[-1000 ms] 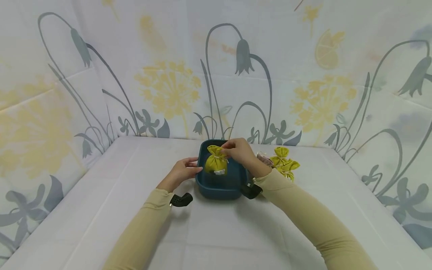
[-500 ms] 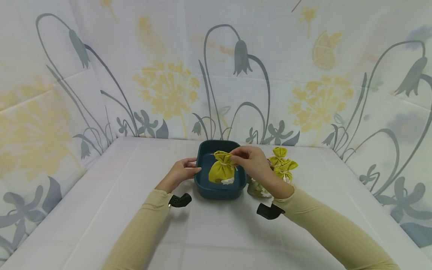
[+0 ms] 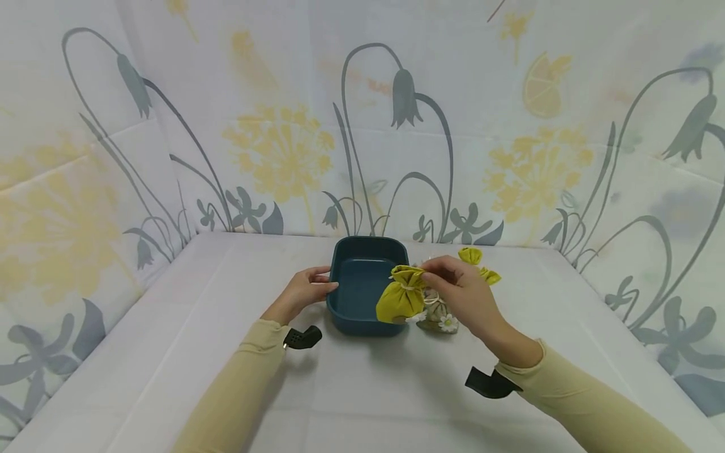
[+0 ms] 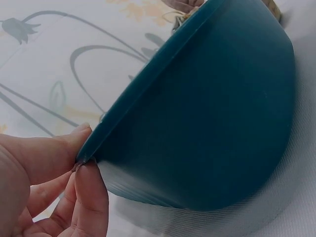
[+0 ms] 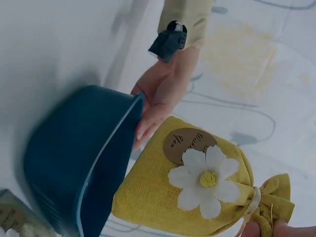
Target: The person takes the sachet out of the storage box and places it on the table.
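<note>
A yellow drawstring pouch (image 3: 396, 303) hangs from my right hand (image 3: 469, 297), which pinches its gathered top in the head view. It is in front of the right rim of a dark blue plastic tub (image 3: 355, 286), raised off the table. In the right wrist view the pouch (image 5: 143, 197) carries a white daisy (image 5: 208, 180) and a round brown tag. My left hand (image 3: 303, 293) is at the tub's left side. The left wrist view shows its thumb and finger pinching the tub's rim (image 4: 118, 111). The tub stands upright, its visible floor bare.
Right of the tub sits a beige-green pouch (image 3: 437, 319) with a daisy. Behind my right hand, yellow pouches (image 3: 470, 255) are partly hidden. A white cloth covers the table (image 3: 351, 390), and a flower-printed curtain (image 3: 272, 94) rises behind it.
My right hand has drawn the yellow pouch from over the tub to the right and toward me, past the tub's right rim. My left hand stays at the tub.
</note>
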`<state>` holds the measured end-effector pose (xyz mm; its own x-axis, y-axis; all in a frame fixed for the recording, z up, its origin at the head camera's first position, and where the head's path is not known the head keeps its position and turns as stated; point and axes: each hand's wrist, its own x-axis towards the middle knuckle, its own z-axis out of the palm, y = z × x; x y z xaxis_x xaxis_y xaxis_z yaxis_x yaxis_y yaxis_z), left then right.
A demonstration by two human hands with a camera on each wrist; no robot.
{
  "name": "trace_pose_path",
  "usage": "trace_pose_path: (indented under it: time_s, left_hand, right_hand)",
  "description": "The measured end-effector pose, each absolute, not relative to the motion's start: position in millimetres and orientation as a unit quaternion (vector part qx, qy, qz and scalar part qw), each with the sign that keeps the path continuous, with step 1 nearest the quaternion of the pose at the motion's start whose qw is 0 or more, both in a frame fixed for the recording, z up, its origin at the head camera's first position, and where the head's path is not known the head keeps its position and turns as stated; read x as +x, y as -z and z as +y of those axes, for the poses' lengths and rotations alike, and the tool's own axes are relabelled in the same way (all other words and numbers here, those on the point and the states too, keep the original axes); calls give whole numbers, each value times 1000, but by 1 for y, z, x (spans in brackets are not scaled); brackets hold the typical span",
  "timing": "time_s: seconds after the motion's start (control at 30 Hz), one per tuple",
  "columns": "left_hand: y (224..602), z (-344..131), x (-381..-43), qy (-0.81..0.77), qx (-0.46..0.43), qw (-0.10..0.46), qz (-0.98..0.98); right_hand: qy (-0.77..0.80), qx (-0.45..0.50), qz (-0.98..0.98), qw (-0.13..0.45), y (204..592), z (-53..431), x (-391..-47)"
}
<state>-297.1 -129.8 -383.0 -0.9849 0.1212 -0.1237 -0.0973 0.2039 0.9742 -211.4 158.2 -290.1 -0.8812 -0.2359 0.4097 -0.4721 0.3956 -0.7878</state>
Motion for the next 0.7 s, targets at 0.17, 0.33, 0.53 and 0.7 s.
trace_pose_path:
  time_s: [0.17, 0.33, 0.53, 0.7]
  left_hand:
    - [378, -127, -293, -629, 12, 89, 772]
    - [378, -126, -295, -626, 12, 91, 774]
    - [382, -129, -297, -627, 5, 88, 774]
    - [382, -129, -296, -629, 3, 89, 772]
  right_hand:
    - [-495, 213, -828, 157, 293, 174, -203]
    - [-501, 203, -820, 188, 301, 188, -196]
    - [-508, 166, -825, 184, 310, 203, -189]
    - [-503, 140, -833, 181, 317, 221, -186]
